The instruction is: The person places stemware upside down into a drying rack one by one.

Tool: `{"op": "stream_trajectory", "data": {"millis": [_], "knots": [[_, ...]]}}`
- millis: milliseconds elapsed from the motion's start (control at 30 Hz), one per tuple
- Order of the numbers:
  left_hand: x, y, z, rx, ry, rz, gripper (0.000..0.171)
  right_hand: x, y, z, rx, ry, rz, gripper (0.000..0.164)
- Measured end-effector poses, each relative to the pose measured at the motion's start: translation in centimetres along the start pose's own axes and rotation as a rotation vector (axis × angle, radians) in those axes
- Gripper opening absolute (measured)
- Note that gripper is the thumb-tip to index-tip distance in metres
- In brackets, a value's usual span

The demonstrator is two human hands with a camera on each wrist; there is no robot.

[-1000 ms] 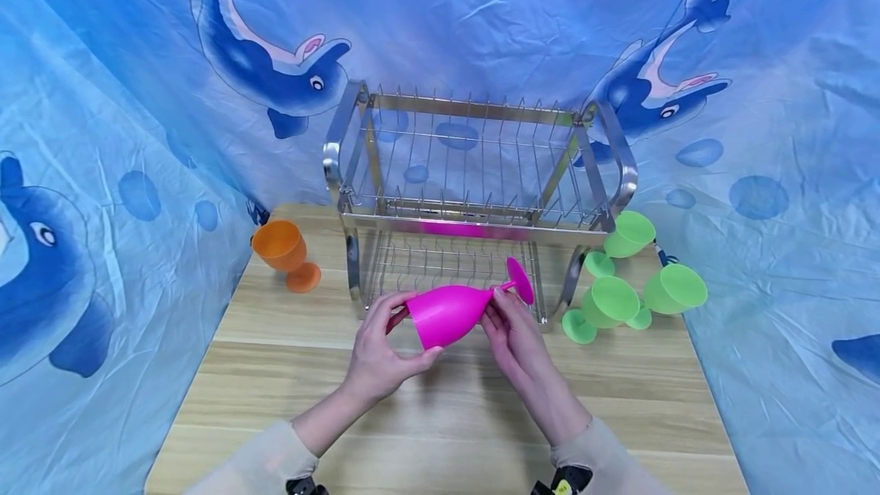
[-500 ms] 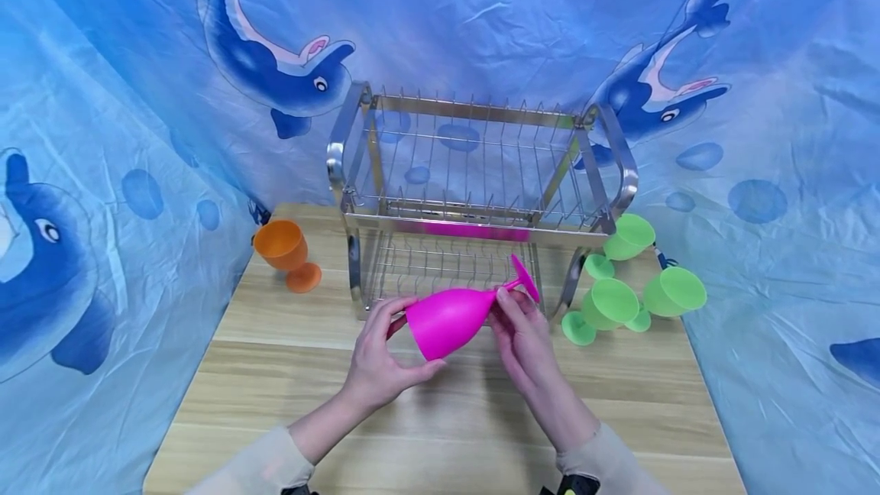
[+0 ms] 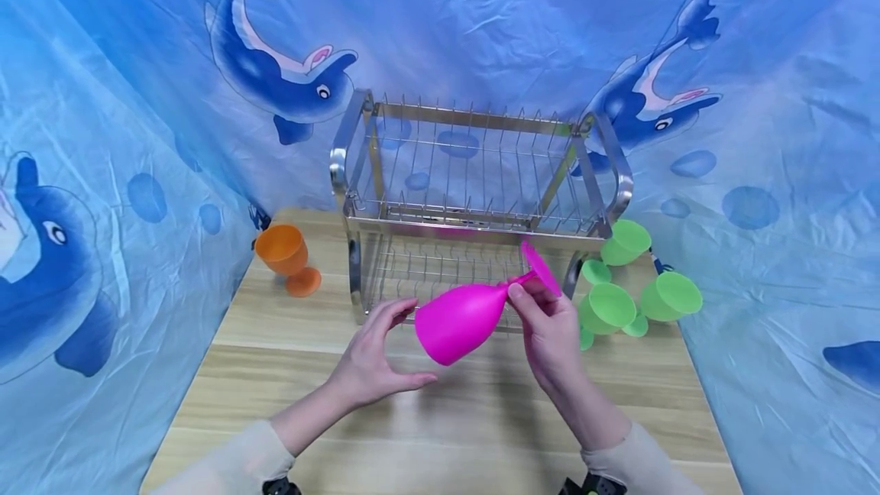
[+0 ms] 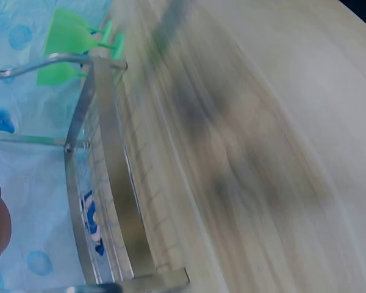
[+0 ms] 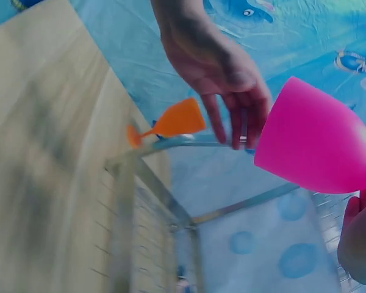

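A pink plastic goblet (image 3: pixel 459 322) is tilted in the air before the dish rack, its bowl pointing left and its foot up to the right. My right hand (image 3: pixel 552 331) pinches its stem just under the foot. Beside the rim, my left hand (image 3: pixel 369 361) is spread with thumb and fingers apart and holds nothing. In the right wrist view the goblet's bowl (image 5: pixel 317 137) shows large, with a gap between the left fingers and the rim too narrow to judge. The left wrist view shows only a sliver of a hand at its left edge.
A two-tier metal dish rack (image 3: pixel 474 232) stands at the table's back. An orange goblet (image 3: pixel 283 250) is to its left. Three green goblets (image 3: pixel 608 307) are grouped at its right. Blue dolphin-print cloth (image 3: pixel 467 29) surrounds the wooden table (image 3: pixel 440 434).
The left hand has let go of the bowl and drawn slightly left. The right hand has moved right with the goblet, tilting its foot higher.
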State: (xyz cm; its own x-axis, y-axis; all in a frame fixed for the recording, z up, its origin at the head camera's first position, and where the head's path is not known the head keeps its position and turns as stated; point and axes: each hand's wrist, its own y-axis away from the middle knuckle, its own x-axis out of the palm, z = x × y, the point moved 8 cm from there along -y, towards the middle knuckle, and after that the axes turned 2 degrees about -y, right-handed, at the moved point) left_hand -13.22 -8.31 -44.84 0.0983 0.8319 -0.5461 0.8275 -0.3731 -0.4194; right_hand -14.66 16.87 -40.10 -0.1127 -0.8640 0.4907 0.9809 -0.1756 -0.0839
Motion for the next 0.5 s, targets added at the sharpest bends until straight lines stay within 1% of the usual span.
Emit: {"op": "stream_trajectory", "data": {"millis": [67,167,233,333,400,500], "knots": [[-0.4,-0.1,0.1,-0.004,-0.041,0.011,0.105,0.7,-0.3,1.7,-0.083,0.025,0.059,0.043],[-1.1,-0.2,0.4,-0.018,-0.092,0.025,0.103,2.0,-0.8,4.2,-0.183,0.022,0.143,0.038],[-1.6,-0.3,0.4,-0.019,-0.112,0.037,0.102,2.9,-1.3,6.0,-0.233,0.028,0.192,0.037],[-2.1,-0.6,0.3,-0.007,-0.145,0.059,0.100,4.2,-2.2,8.9,-0.283,0.029,0.243,0.035],[-2.5,-0.9,0.2,-0.001,-0.172,0.072,0.099,4.9,-3.0,10.9,-0.310,0.025,0.268,0.029],[-3.1,-1.2,0.3,0.001,-0.217,0.086,0.097,5.8,-4.5,13.9,-0.351,0.066,0.282,0.021]]}}
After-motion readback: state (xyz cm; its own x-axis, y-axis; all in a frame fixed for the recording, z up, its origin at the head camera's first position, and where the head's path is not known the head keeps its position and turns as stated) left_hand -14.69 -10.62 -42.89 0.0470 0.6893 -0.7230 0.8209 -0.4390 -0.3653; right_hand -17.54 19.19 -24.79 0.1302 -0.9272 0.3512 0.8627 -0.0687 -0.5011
